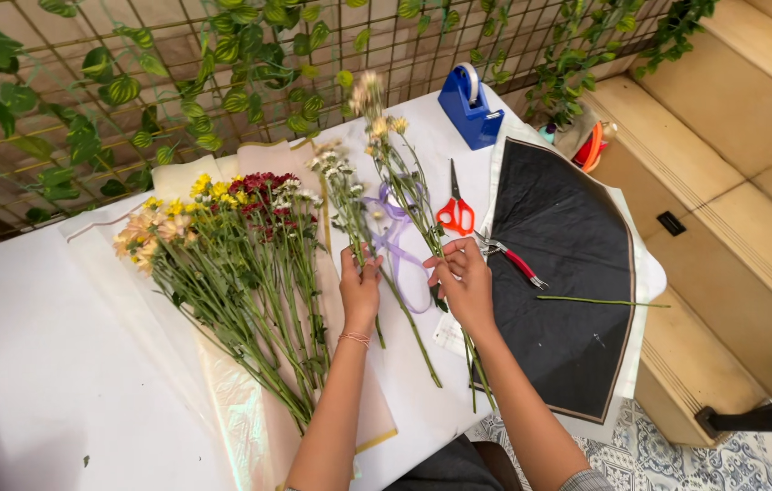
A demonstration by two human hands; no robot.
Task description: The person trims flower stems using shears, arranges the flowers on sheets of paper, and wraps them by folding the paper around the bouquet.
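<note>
At the centre of the frame, a white-flowered stem [347,195] is gripped by the closed left hand [360,286], and a yellow-budded stem [401,177] is pinched by the right hand [463,277] beside red-handled scissors [455,211]

White table [40,364]: left hand [360,289] gripping white-flowered stems [342,186]; right hand [464,284] closed on taller pale-flowered stems [395,159]. Lilac ribbon [395,238] between hands. Mixed flower bunch [222,255] left of left hand. Orange scissors [455,211], red-handled pruners [511,258], black wrapping sheet [567,264] by right hand. Blue tape dispenser [471,107] beyond.
</note>
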